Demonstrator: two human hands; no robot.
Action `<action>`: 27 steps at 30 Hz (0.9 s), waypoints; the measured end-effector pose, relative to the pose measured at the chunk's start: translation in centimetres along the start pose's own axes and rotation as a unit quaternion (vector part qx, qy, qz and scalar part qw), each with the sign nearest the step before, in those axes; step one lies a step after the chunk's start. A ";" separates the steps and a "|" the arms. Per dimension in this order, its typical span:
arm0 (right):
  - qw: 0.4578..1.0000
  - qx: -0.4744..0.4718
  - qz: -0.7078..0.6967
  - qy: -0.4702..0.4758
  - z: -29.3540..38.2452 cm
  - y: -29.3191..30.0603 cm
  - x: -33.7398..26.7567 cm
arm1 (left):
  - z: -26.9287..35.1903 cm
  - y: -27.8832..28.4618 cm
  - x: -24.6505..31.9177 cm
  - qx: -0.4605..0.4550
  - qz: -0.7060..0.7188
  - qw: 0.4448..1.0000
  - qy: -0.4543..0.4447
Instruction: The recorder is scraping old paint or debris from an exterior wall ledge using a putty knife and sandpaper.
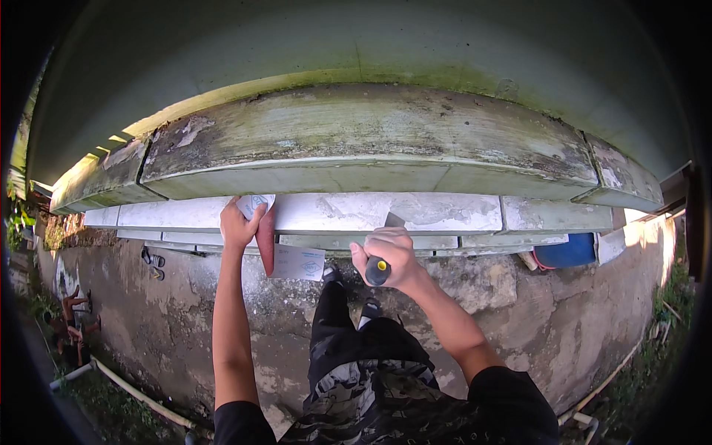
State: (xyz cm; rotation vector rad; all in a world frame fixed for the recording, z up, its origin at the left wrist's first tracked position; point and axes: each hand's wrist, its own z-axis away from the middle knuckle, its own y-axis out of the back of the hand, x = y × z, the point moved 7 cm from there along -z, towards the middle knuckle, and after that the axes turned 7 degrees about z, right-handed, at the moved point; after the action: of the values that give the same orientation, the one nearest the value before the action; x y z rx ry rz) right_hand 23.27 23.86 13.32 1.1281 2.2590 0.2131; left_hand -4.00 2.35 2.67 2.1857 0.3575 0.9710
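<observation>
My left hand holds a sheet of sandpaper against a white-painted concrete ledge. The sheet hangs down in a curl, with its red grit side and its pale printed backing both showing. In my right hand is a scraper, gripped by its black handle with a yellow end. Its flat metal blade points away from me at the ledge's front edge; whether it touches cannot be told. Patches of peeling paint show on the ledge left of the blade.
A weathered, mossy upper ledge juts out above the white one. Lower ledges lie beneath. A blue tub stands at right, sandals at left on rough concrete ground. Another person is at far left, near a pipe.
</observation>
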 end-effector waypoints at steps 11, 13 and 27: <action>0.997 -0.062 -0.027 0.046 1.4 -1.4 -2.7 | 0.1 0.0 0.2 -0.011 0.010 1.000 0.008; 0.998 -0.063 0.016 0.017 1.6 -1.0 -0.5 | -0.3 -0.2 0.7 -0.010 0.005 1.000 0.004; 0.995 -0.077 -0.048 0.050 2.0 -0.3 -2.5 | -0.1 0.0 0.0 -0.015 0.004 1.000 0.012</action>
State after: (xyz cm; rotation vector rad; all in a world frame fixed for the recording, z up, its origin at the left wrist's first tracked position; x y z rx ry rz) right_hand 25.39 21.55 12.70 0.9457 2.3328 0.4047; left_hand -4.09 2.45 2.70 2.1506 0.3426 1.0030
